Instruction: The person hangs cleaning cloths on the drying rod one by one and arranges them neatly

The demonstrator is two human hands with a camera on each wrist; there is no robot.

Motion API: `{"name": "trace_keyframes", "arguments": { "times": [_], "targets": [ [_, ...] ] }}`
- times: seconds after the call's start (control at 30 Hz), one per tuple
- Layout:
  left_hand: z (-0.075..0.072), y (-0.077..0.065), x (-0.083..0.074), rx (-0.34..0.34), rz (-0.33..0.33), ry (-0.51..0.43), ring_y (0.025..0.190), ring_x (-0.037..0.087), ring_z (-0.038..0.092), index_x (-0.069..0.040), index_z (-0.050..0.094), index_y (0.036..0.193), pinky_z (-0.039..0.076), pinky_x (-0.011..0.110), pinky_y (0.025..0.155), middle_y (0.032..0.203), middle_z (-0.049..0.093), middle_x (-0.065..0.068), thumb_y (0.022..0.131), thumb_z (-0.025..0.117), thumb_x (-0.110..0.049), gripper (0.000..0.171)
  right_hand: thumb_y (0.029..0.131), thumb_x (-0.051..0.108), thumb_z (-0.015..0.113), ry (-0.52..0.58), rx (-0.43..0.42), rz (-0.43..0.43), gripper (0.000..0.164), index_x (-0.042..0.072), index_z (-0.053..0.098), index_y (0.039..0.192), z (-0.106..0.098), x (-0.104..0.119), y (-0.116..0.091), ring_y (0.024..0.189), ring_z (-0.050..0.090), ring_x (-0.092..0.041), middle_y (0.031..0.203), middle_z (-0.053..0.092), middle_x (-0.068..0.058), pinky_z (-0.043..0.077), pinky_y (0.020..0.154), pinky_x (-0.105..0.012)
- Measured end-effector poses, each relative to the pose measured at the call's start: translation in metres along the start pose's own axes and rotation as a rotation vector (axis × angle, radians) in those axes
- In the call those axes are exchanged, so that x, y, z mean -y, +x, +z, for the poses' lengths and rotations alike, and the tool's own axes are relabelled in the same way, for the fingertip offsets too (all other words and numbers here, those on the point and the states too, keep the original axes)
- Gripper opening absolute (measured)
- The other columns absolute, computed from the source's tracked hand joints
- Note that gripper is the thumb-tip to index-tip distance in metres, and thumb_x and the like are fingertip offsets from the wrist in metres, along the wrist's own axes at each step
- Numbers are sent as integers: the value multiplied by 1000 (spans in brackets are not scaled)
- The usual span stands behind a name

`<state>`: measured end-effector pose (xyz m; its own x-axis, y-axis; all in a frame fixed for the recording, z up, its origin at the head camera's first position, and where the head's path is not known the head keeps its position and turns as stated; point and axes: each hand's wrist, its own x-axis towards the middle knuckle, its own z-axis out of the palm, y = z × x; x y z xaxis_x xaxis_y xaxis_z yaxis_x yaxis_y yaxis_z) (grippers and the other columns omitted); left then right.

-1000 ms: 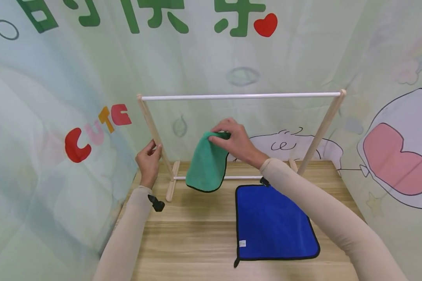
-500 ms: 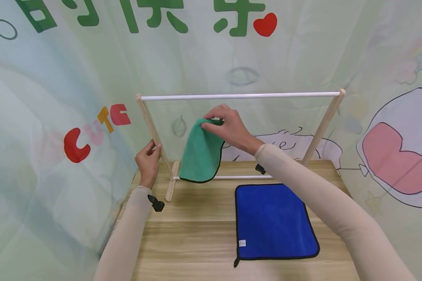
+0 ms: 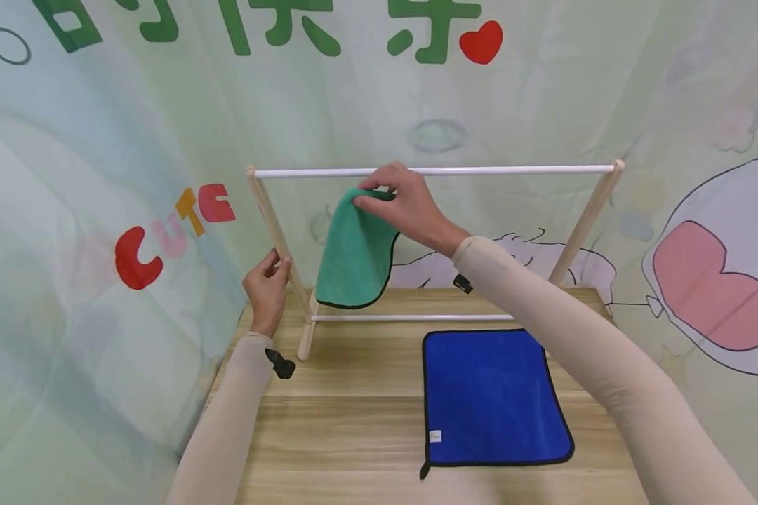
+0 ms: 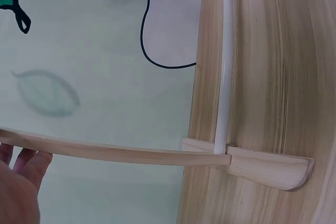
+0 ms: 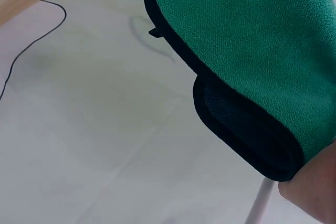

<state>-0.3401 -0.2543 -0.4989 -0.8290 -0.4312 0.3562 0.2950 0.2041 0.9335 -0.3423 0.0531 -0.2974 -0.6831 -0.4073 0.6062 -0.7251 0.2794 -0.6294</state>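
Note:
My right hand (image 3: 410,207) pinches a green towel (image 3: 356,252) with black edging by its upper part, near the white top bar (image 3: 512,170) of a drying rack. The towel hangs in folds. Its plush surface and dark trim show close up in the right wrist view, with part of the hand (image 5: 315,184) at the edge. At the left, my left hand (image 3: 267,287) holds the rack's wooden left post (image 3: 271,217) with thumb and fingers. The same post (image 4: 131,155) runs past those fingers in the left wrist view. A blue towel (image 3: 493,400) lies flat on the table.
The rack's lower white bar (image 3: 417,318) joins the wooden feet (image 3: 306,340) near the table's back. A right post (image 3: 584,224) stands opposite. Printed fabric walls (image 3: 530,105) enclose the wooden table (image 3: 328,435) at the back and both sides.
My right hand has risen with the green towel and shifted slightly left, bringing it up near the top bar. My left hand stays at the post, and the blue towel has not moved.

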Motion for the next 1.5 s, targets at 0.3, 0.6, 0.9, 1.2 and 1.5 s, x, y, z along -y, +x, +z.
{"name": "trace_keyframes", "arguments": {
  "times": [0.3,0.6,0.9,1.2,1.5],
  "targets": [
    [-3,-5,-18,6,-2,0,89,4,70,-1,71,143,57,10,77,137,72,26,107,74,-7,37,101,14,81,1,-4,-9,16,5,86,113,-3,6,17,109,60,-17,114,78,-5,51,94,-33],
    [-2,0,-7,-8,-14,-2,89,5,69,-4,71,144,57,9,77,138,72,26,107,72,-6,36,104,16,79,-65,9,-26,19,5,85,118,-12,12,34,114,58,-21,117,77,-5,48,96,-34],
    [-2,3,7,-5,-10,-4,91,2,70,-12,74,143,58,10,78,136,75,19,107,77,-17,37,105,17,78,-101,0,-13,23,4,83,122,-17,17,55,116,58,-26,120,78,-7,48,98,-35],
    [-3,3,11,-10,2,-23,92,2,72,-10,75,142,59,12,80,134,76,21,107,77,-19,37,106,19,76,-144,-35,-26,23,5,83,124,-14,23,77,114,57,-21,120,77,-5,48,97,-30],
    [0,3,11,-3,-6,-51,93,2,73,-13,75,141,59,13,80,134,76,20,106,78,-18,35,107,18,76,-205,-71,-71,21,4,84,121,-17,27,91,112,55,-21,119,80,-6,45,95,-29]
  ]
}}
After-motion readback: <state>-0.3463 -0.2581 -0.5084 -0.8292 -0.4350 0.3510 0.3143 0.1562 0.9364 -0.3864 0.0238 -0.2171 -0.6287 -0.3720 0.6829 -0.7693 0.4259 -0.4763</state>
